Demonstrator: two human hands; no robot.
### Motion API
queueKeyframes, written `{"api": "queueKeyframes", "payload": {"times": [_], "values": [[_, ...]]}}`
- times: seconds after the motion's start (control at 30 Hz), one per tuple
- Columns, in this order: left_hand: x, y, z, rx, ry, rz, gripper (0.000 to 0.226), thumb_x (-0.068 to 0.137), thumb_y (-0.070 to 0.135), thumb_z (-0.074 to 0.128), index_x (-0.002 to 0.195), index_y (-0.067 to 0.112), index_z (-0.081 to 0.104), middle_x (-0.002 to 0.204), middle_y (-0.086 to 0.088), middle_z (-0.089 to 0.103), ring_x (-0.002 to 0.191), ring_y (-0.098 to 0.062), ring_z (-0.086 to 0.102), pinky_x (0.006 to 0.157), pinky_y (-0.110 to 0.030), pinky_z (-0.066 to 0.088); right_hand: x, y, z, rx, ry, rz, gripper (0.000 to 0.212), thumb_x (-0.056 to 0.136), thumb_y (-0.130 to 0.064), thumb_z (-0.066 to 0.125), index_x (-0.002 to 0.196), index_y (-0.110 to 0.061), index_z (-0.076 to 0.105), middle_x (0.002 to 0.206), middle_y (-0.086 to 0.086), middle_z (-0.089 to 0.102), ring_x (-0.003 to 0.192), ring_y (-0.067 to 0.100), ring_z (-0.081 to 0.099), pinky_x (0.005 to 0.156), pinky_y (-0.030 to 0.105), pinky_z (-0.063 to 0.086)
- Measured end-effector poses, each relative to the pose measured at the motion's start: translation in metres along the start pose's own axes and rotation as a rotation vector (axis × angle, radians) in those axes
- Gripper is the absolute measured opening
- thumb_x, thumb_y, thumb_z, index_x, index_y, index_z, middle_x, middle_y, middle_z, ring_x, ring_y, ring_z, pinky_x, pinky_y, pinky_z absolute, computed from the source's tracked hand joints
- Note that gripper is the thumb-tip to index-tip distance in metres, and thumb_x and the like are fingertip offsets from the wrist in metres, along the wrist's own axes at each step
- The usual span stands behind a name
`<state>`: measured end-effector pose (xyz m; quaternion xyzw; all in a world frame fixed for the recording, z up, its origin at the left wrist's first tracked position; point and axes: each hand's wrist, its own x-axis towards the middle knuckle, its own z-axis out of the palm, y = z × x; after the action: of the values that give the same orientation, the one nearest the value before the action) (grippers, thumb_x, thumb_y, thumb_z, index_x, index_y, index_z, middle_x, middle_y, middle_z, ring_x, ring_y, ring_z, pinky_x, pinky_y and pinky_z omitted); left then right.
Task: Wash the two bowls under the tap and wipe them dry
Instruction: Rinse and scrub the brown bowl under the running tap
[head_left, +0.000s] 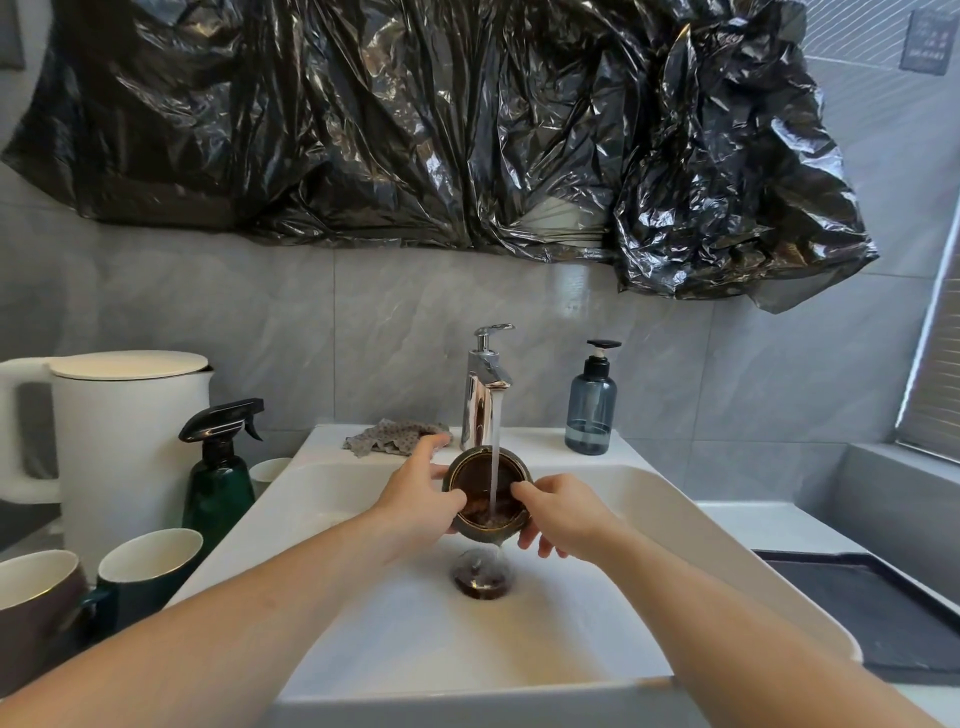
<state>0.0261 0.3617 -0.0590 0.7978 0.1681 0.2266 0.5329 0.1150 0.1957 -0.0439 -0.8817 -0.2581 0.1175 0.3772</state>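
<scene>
- The step in hand looks like rinsing the first bowl (488, 491): it is held over the middle of the sink (644, 499), under the tap (485, 387), with the water stream (496, 447) falling into it.
- The left hand (415, 501) grasps the bowl's left side, fingers curled round the rim and wall; the right hand (563, 514) grips the right side, thumb on the rim.
- To do it well, I would turn the bowl slowly so the stream sweeps the whole inside, rub the brown residue at the bottom with a thumb, and keep a firm hold, since wet glaze is likely slippery.
- The bowl is round, so no long axis; its mouth tilts up and toward the near side, and water spills off its near lower edge toward the drain (480, 577).
- The cloth (392, 436) for drying lies on the far sink ledge, left of the tap.
</scene>
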Motion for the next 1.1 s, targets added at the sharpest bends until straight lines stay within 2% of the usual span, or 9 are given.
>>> {"api": "queueKeyframes", "payload": {"times": [0.17, 0.3, 0.43, 0.57, 0.7, 0.83, 0.9, 1.0, 1.1], "values": [[0.0, -0.001, 0.002, 0.105, 0.03, 0.026, 0.054, 0.1, -0.002, 0.058, 0.14, 0.033, 0.046, 0.128, -0.004, 0.059, 0.094, -0.026, 0.073, 0.061, -0.039, 0.067, -0.006, -0.002, 0.001, 0.015, 0.03, -0.052, 0.046, 0.106, -0.048, 0.045, 0.108, -0.01, 0.071, 0.075, 0.001, 0.072, 0.056, 0.011, 0.058, 0.048, 0.016, 0.043], [0.002, -0.003, 0.003, 0.13, 0.021, 0.022, 0.041, 0.1, -0.003, 0.054, 0.127, 0.027, 0.05, 0.114, -0.007, 0.069, 0.086, -0.026, 0.076, 0.056, -0.039, 0.066, -0.007, -0.004, 0.001, 0.063, 0.053, -0.09, 0.045, 0.104, -0.047, 0.047, 0.104, -0.011, 0.073, 0.075, 0.004, 0.075, 0.053, 0.009, 0.057, 0.049, 0.018, 0.048], [0.004, -0.005, 0.005, 0.098, -0.019, 0.001, 0.042, 0.099, -0.004, 0.058, 0.127, 0.026, 0.047, 0.114, -0.007, 0.071, 0.087, -0.024, 0.076, 0.058, -0.038, 0.065, -0.012, -0.008, -0.002, 0.083, 0.066, -0.075, 0.038, 0.105, -0.037, 0.045, 0.113, -0.009, 0.069, 0.078, 0.004, 0.072, 0.053, 0.009, 0.057, 0.04, 0.014, 0.041], [0.005, -0.008, 0.006, 0.101, -0.09, -0.028, 0.045, 0.099, -0.004, 0.059, 0.128, 0.028, 0.047, 0.117, -0.01, 0.073, 0.093, -0.028, 0.078, 0.062, -0.041, 0.066, -0.013, -0.006, -0.002, 0.053, 0.07, -0.068, 0.033, 0.103, -0.033, 0.049, 0.124, -0.013, 0.064, 0.076, 0.0, 0.068, 0.049, 0.005, 0.057, 0.041, 0.014, 0.041], [0.003, -0.006, 0.008, 0.128, -0.079, -0.041, 0.044, 0.099, -0.005, 0.056, 0.127, 0.028, 0.049, 0.117, -0.013, 0.071, 0.094, -0.031, 0.076, 0.055, -0.037, 0.064, -0.012, -0.008, 0.0, 0.057, 0.053, -0.083, 0.029, 0.099, -0.027, 0.051, 0.115, -0.012, 0.069, 0.07, 0.002, 0.071, 0.042, 0.003, 0.057, 0.042, 0.015, 0.042], [0.003, -0.004, 0.007, 0.191, -0.045, -0.048, 0.039, 0.102, 0.001, 0.056, 0.128, 0.028, 0.049, 0.113, -0.012, 0.07, 0.09, -0.029, 0.076, 0.052, -0.036, 0.063, -0.015, -0.01, 0.0, 0.022, 0.018, -0.069, 0.029, 0.098, -0.027, 0.052, 0.119, -0.013, 0.067, 0.073, 0.002, 0.072, 0.053, 0.006, 0.062, 0.044, 0.016, 0.043], [0.004, -0.004, 0.006, 0.2, -0.003, -0.038, 0.036, 0.103, 0.007, 0.06, 0.129, 0.029, 0.048, 0.11, -0.011, 0.07, 0.084, -0.027, 0.077, 0.053, -0.037, 0.064, -0.014, -0.009, 0.001, 0.013, 0.016, -0.069, 0.029, 0.098, -0.024, 0.051, 0.118, -0.01, 0.068, 0.071, 0.002, 0.071, 0.045, 0.002, 0.059, 0.042, 0.015, 0.042], [0.005, -0.001, 0.005, 0.122, 0.047, -0.017, 0.034, 0.103, 0.019, 0.066, 0.13, 0.029, 0.048, 0.109, -0.005, 0.073, 0.083, -0.022, 0.077, 0.053, -0.034, 0.063, -0.01, -0.007, 0.001, 0.039, 0.042, -0.052, 0.029, 0.101, -0.021, 0.047, 0.116, -0.007, 0.068, 0.071, 0.004, 0.072, 0.036, 0.0, 0.054, 0.039, 0.013, 0.04], [0.006, 0.002, 0.005, 0.034, 0.034, -0.016, 0.033, 0.104, 0.02, 0.064, 0.132, 0.026, 0.05, 0.116, -0.002, 0.07, 0.088, -0.023, 0.078, 0.059, -0.034, 0.065, -0.004, -0.004, -0.001, 0.06, 0.092, -0.012, 0.029, 0.102, -0.023, 0.046, 0.112, -0.008, 0.069, 0.074, 0.009, 0.076, 0.044, 0.006, 0.057, 0.039, 0.015, 0.04]]}}
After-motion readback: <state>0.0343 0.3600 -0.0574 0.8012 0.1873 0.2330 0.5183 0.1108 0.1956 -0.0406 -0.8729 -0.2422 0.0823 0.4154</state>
